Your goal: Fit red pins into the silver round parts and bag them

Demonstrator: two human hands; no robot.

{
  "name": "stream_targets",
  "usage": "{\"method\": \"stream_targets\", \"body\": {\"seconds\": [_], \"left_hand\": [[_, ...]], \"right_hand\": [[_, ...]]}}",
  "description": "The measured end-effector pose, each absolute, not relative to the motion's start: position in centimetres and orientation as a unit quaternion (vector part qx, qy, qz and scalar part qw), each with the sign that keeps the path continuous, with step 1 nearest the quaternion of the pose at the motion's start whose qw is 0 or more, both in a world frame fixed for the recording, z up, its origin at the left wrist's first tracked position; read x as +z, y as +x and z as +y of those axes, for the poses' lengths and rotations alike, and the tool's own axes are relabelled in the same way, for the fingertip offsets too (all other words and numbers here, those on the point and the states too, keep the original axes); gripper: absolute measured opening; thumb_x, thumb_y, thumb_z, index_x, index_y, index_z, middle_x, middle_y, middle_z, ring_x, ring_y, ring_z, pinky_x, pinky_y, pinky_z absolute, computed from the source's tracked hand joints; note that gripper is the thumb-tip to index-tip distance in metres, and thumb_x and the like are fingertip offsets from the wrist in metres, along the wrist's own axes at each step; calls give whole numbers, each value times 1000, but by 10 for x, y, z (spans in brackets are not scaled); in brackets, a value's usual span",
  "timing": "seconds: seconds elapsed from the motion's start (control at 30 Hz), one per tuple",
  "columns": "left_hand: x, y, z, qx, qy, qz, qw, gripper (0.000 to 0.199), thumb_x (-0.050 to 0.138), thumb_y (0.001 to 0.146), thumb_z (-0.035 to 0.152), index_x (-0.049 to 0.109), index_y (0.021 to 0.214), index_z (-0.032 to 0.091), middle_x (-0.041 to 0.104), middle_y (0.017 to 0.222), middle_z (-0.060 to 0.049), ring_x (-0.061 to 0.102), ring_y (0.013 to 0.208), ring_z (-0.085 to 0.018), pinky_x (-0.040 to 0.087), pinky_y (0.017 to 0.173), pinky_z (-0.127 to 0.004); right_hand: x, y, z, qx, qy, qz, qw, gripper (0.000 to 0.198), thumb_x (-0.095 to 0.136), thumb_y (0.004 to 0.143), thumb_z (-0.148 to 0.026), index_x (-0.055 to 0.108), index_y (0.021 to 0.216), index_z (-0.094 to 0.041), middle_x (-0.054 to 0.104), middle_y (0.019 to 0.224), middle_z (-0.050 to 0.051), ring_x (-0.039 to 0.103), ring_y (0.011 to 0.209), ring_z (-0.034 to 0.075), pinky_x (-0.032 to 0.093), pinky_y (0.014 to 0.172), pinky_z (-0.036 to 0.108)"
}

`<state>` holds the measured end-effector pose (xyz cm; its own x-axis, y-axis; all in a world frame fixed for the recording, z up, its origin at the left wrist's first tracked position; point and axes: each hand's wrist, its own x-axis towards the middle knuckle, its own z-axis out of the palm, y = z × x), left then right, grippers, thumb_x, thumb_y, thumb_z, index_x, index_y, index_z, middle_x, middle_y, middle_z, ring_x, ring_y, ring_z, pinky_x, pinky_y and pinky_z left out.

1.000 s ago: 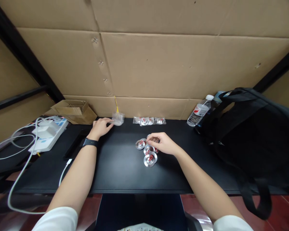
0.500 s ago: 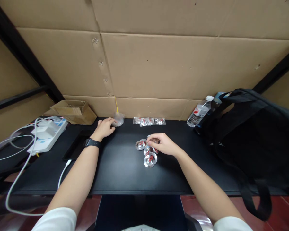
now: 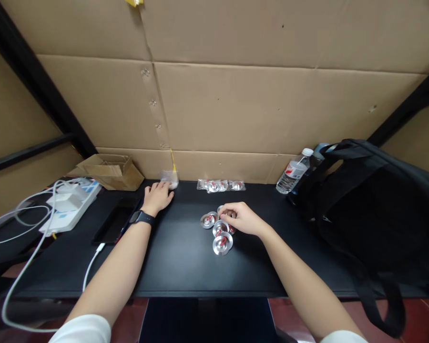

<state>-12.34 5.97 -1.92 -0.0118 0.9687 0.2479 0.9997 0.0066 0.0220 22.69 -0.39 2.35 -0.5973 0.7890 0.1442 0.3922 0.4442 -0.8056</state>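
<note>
In the head view, the right hand [image 3: 241, 216] is curled over the far end of a little cluster of shiny metal discs [image 3: 221, 242] with red marks, mid-worktop [image 3: 178, 267]. Fingers are bent and close together; can't tell if they've actually pinched one, since the hand covers that bit. The left hand [image 3: 156, 196] is open, fingers loosely spread, right by a clear plastic bag [image 3: 169, 177] near the cardboard wall [image 3: 271, 109]. Touching or just beside it? Hard to say, the bag's kinda blurry.

More discs in clear packets [image 3: 214, 186] sit in a row along the back, and a water bottle [image 3: 292, 176] leans off to the right.

Handling tip, imo: several discs overlap, so pick the top one by its rim and lift, don't drag, or its neighbours will probably slide too. The bag looks flimsy, so a light fingertip pinch on its edge should beat a full-hand grab.
</note>
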Motion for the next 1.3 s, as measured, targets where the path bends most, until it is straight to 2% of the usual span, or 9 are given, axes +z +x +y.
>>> {"method": "stream_targets", "body": {"seconds": [0.1, 0.17, 0.37, 0.47, 0.67, 1.0, 1.1, 1.2, 1.3], "left_hand": [[-9, -94, 49, -131, -668, -717, 150, 40, 48, 90, 23, 59, 126, 11, 60, 129, -22, 49, 124, -38, 36, 100, -52], [-5, -67, 45, -148, -725, -658, 144, 37, 47, 90, 21, 60, 124, 13, 62, 127, -20, 52, 121, -35, 36, 100, -48], [-3, 4, 76, -159, -866, -467, 84, 48, 49, 94, 27, 51, 141, 22, 52, 149, -12, 44, 136, -28, 33, 107, -43], [-3, 23, 97, -132, -866, -477, 73, 46, 55, 90, 34, 58, 133, 18, 61, 135, -15, 52, 126, -33, 34, 104, -47], [-14, 37, 107, -129, -848, -506, 94, 27, 57, 85, 24, 69, 108, 15, 68, 115, -16, 57, 116, -33, 39, 98, -46], [0, 20, 97, -188, -780, -587, 110, 32, 36, 100, 13, 67, 102, 13, 74, 97, -14, 70, 92, -26, 49, 84, -35], [10, 15, 77, -303, -757, -577, 39, 34, 35, 104, 20, 69, 103, 18, 75, 95, -10, 72, 89, -23, 49, 79, -30], [20, 13, 44, -398, -775, -486, -67, 34, 39, 104, 28, 73, 104, 22, 77, 97, -8, 73, 91, -22, 49, 82, -28], [24, 6, 11, -414, -798, -411, -149, 32, 46, 102, 32, 77, 102, 27, 78, 96, -4, 73, 87, -20, 49, 81, -25]], "right_hand": [[17, 238, 7, 289, -400, -828, 268, 14, 60, 88, -20, 74, 91, -19, 72, 75, 1, 65, 67, 13, 46, 65, 22], [12, 248, 17, 239, -435, -827, 264, 15, 61, 86, -17, 75, 88, -19, 74, 77, 2, 64, 67, 14, 45, 65, 22], [0, 268, 38, 197, -487, -798, 296, 17, 60, 83, -13, 76, 88, -18, 74, 78, 3, 65, 67, 14, 45, 65, 22], [-3, 269, 40, 200, -481, -795, 310, 18, 59, 82, -12, 76, 86, -17, 74, 74, 3, 64, 65, 14, 45, 63, 21], [-2, 266, 37, 212, -470, -795, 321, 18, 58, 82, -12, 76, 84, -16, 74, 74, 4, 63, 64, 13, 44, 61, 20], [-3, 256, 29, 238, -439, -796, 343, 19, 57, 80, -12, 75, 83, -16, 71, 75, 4, 61, 65, 15, 45, 63, 24], [-5, 251, 29, 270, -440, -764, 388, 21, 61, 82, -17, 73, 98, -18, 70, 85, 4, 61, 66, 14, 47, 65, 25], [-5, 242, 28, 312, -433, -714, 454, 37, 67, 82, -29, 65, 118, -22, 65, 99, 4, 61, 70, 14, 50, 67, 27], [-2, 230, 21, 396, -401, -676, 474, 40, 70, 83, -43, 64, 116, -22, 63, 97, 4, 61, 70, 15, 49, 63, 27]]}}
